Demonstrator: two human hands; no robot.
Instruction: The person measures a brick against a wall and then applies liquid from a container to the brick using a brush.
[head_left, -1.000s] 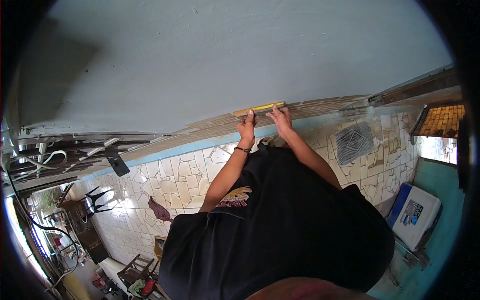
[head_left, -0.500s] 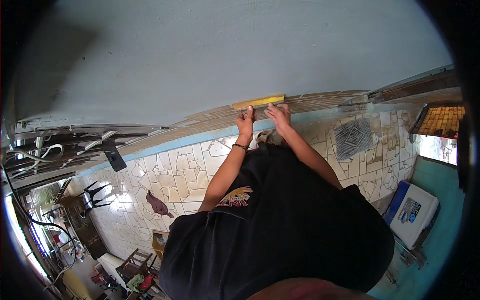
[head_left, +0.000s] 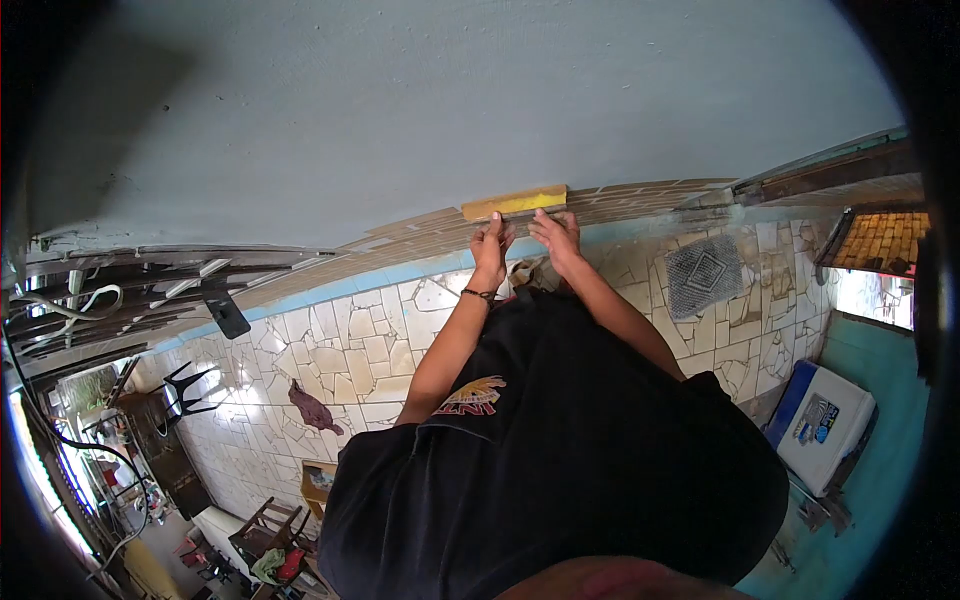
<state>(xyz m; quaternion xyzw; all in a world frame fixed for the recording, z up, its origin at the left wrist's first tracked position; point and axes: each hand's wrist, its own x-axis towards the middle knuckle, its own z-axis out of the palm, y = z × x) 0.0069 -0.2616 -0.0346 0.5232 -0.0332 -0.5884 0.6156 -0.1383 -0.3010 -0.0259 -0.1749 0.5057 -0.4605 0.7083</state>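
Note:
A short, straight wooden strip (head_left: 514, 203), brown with a bright yellow patch toward its right end, lies along the top of the brick-patterned band on the wall. My left hand (head_left: 490, 246) pinches its lower edge near the left end, thumb pointing up. Further right, my right hand (head_left: 557, 236) presses the same edge, thumb and fingers close together. Both hands are closed on the strip, though some fingertips are hidden. The brick-patterned band (head_left: 640, 203) runs sideways under and beyond the strip, with plain grey wall (head_left: 480, 100) above it.
Cracked-tile flooring (head_left: 365, 345) spreads below. On it lie a grey patterned mat (head_left: 705, 278) and a dark reddish cloth (head_left: 314, 408). A white-and-blue cooler (head_left: 822, 425) stands at right, a black stool (head_left: 188, 390) at left. Wooden chairs (head_left: 268, 530) are at lower left.
Almost nothing differs. The strip and both hands appear very slightly shifted, along with the whole view; the grip looks the same.

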